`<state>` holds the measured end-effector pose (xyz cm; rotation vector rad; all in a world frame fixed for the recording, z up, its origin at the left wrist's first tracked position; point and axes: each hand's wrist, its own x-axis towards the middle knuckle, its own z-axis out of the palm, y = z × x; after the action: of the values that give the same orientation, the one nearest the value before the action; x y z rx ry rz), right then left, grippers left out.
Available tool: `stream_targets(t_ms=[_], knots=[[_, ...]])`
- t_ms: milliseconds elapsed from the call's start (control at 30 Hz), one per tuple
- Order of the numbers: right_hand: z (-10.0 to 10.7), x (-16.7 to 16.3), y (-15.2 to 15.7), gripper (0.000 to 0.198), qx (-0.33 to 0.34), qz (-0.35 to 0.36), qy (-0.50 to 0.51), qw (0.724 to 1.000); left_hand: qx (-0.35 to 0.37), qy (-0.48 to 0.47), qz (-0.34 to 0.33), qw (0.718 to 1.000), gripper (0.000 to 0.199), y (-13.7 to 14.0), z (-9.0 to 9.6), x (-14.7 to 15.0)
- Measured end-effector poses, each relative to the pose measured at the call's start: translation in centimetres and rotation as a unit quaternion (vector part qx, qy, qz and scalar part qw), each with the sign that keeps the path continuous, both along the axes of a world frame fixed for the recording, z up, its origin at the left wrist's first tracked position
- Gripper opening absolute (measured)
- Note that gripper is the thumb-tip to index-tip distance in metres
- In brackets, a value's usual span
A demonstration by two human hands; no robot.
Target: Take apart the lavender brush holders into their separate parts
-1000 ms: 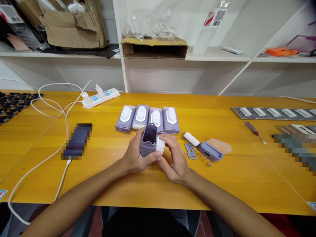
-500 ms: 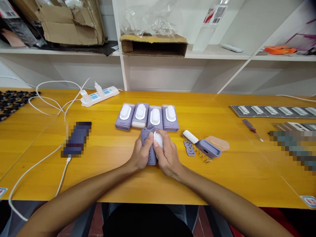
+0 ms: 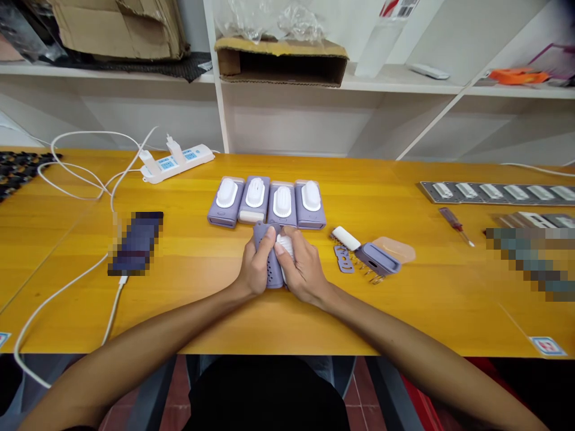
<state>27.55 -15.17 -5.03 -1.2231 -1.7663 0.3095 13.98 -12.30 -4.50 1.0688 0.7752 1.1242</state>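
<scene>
Over the middle of the table, my left hand (image 3: 254, 266) is closed around a purple casing (image 3: 274, 273) with rows of small holes, its thumb lying along the face. My right hand (image 3: 306, 267) grips a white ribbed piece (image 3: 286, 244) pressed against the casing's right side; fingers hide much of both parts. Just beyond stand several purple units (image 3: 227, 200) in a row, each with a white oval piece on top. To the right lie a hollow purple housing (image 3: 378, 257), a white rounded piece (image 3: 345, 237), a flat purple cutout plate (image 3: 344, 259) and small brass-coloured pins (image 3: 376, 278).
A translucent peach cover (image 3: 399, 249) lies behind the housing. Farther right are a screwdriver (image 3: 456, 226) and a long grey strip (image 3: 471, 193) with white pieces. At left are a phone (image 3: 137, 242) on a white cable and a power strip (image 3: 177, 163). Shelves line the back.
The view has tipped slightly downward, so the table and shelves sit higher. Both hands keep hold of the parts; the white piece appears slightly shifted, with a white edge showing lower beside the casing.
</scene>
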Motion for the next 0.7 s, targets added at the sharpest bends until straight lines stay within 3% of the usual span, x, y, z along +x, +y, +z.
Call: stream_targets(t_ms=[300,567,700], knots=[[0.6,0.8,-0.3,0.031,-0.069,0.009,0.01,0.998,-0.019,-0.001,-0.004,1.0,0.06,0.6,0.1,0.0],[0.0,0.5,-1.2,0.033,-0.063,-0.023,-0.005,0.998,0.012,0.033,-0.006,0.999,0.058,0.6,-0.7,-0.3],[-0.3,0.8,-0.9,0.04,-0.104,-0.013,0.031,0.994,0.025,0.052,-0.002,0.998,0.056,0.6,-0.8,-0.5]])
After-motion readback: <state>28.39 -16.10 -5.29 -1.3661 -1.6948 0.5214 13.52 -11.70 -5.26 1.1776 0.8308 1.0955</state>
